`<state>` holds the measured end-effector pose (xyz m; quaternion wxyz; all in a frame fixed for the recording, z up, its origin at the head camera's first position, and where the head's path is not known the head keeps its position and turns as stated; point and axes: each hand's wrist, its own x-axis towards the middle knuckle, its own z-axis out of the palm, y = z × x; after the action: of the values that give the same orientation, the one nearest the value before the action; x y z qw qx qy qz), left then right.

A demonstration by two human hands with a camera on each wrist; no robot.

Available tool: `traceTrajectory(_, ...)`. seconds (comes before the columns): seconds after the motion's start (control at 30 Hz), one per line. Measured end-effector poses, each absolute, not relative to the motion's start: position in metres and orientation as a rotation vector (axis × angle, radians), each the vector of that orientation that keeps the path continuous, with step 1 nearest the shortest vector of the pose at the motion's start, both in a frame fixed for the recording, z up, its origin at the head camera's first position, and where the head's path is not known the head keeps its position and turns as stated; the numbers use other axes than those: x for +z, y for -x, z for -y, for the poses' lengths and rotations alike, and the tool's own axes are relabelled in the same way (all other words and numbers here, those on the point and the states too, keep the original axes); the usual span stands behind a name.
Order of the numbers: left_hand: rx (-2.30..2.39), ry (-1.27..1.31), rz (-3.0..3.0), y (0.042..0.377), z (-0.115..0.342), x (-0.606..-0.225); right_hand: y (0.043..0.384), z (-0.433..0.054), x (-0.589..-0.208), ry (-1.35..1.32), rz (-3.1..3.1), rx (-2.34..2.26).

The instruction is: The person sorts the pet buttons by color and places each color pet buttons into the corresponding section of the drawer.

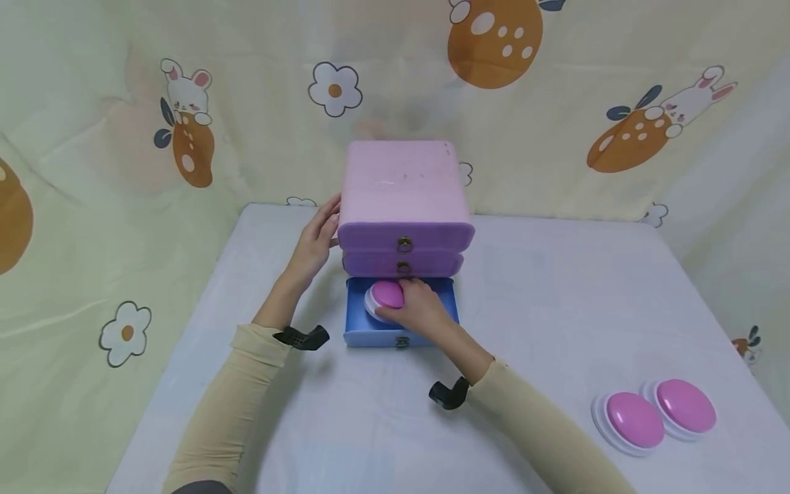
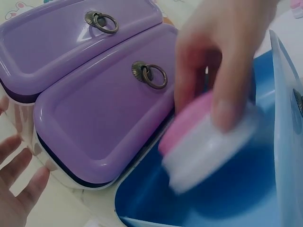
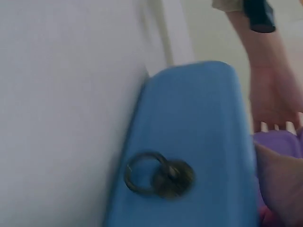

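A small drawer cabinet [image 1: 404,182] with a pink top and purple drawer fronts stands at the table's back. Its bottom blue drawer [image 1: 373,338] is pulled out, its ring handle showing on the drawer front [image 3: 199,118]. Inside that drawer, my right hand [image 1: 426,312] grips a round push button [image 1: 387,293] with a pink dome and white base. The left wrist view shows this button [image 2: 208,151] tilted, thumb on its white side. My left hand [image 1: 313,243] is at the cabinet's left side, fingers extended; whether it touches is unclear in the left wrist view.
Two similar buttons, one nearer [image 1: 636,420] and one farther right [image 1: 686,406], lie side by side on the white tabletop [image 1: 531,288]. Behind the table hangs a cream curtain [image 1: 265,123] printed with rabbits and flowers.
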<state>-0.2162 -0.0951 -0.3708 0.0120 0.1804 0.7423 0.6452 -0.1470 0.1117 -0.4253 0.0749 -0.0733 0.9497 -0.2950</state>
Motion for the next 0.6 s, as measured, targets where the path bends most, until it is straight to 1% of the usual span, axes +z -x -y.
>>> traceTrajectory(0.17,2.003,-0.569,-2.327,0.216,0.095,-0.372,0.148,-0.098,-0.436,0.078,-2.894,-0.836)
traceTrajectory(0.37,2.026,-0.571,-2.323,0.216,0.094,-0.374,0.144,-0.095,-0.429,0.016,-2.93,-0.662)
traceTrajectory(0.5,2.044,-0.588,-2.292,0.217,0.093,-0.374,0.143,-0.104,-0.419,0.04,-2.924,-0.471)
traceTrajectory(0.6,2.041,-0.586,-2.297,0.217,0.094,-0.373,0.146,-0.116,-0.413,0.121,-2.843,-0.379)
